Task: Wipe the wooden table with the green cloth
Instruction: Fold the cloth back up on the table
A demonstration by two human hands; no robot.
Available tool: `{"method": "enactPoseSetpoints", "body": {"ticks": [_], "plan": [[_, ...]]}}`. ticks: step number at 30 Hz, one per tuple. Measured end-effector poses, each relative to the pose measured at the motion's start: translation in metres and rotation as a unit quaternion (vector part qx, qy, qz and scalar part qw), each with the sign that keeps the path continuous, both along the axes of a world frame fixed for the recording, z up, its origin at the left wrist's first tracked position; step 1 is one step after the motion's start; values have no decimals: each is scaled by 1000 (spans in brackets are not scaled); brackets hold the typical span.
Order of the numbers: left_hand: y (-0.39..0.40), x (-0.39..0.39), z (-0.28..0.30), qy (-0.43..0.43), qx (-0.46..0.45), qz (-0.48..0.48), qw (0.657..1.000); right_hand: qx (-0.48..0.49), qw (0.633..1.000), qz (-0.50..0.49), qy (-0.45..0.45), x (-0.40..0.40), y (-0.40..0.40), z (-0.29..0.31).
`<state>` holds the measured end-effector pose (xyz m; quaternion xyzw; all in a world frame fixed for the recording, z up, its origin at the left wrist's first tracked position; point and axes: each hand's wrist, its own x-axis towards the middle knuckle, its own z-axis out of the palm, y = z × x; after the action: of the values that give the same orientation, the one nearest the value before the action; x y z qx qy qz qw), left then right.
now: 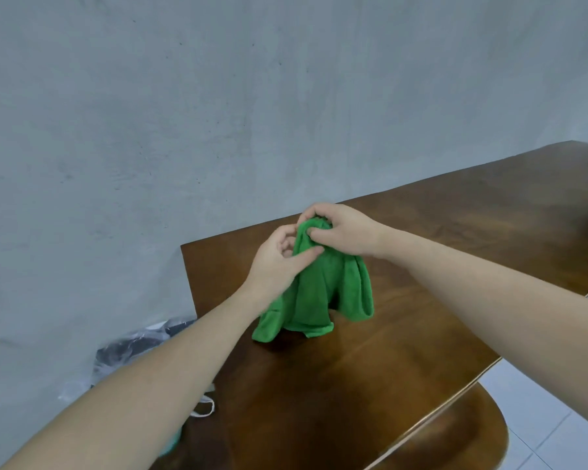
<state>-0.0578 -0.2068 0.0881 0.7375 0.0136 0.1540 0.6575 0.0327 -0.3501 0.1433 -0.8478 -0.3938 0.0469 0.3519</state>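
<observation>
A green cloth [323, 293] hangs bunched above the wooden table [455, 225], with its lower folds touching the tabletop near the table's left end. My right hand [340, 232] grips the top of the cloth from above, fingers curled round the bunch. Just to its left, my left hand [279, 259] pinches the cloth's upper edge between thumb and fingers. Both forearms reach in from the bottom corners of the view.
A grey wall stands close behind the table. A crumpled clear plastic bag [133, 351] lies on the floor left of the table. A wooden stool seat [455, 435] sits under the table's near edge. White floor tiles [557, 401] show at the lower right.
</observation>
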Motion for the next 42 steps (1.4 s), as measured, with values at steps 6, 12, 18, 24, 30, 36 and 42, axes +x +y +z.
{"method": "enactPoseSetpoints", "body": {"ticks": [6,12,18,24,30,36,42], "plan": [[3,10,15,11,-12,22,1000,134,985,-14,106,-1,-18,-17],[9,3,34,-6,-114,44,992,-15,995,-12,102,6,-46,-57],[6,-3,48,10,-161,-17,987,150,949,34,276,-9,-27,-62],[22,0,47,-3,-167,10,986,82,963,25,254,-1,-23,-53],[58,19,42,8,-147,84,986,49,979,19,197,39,-23,-30],[93,53,62,6,-65,142,988,124,979,-17,161,105,7,-4],[99,59,82,-62,11,158,985,210,965,10,157,117,18,22]]}}
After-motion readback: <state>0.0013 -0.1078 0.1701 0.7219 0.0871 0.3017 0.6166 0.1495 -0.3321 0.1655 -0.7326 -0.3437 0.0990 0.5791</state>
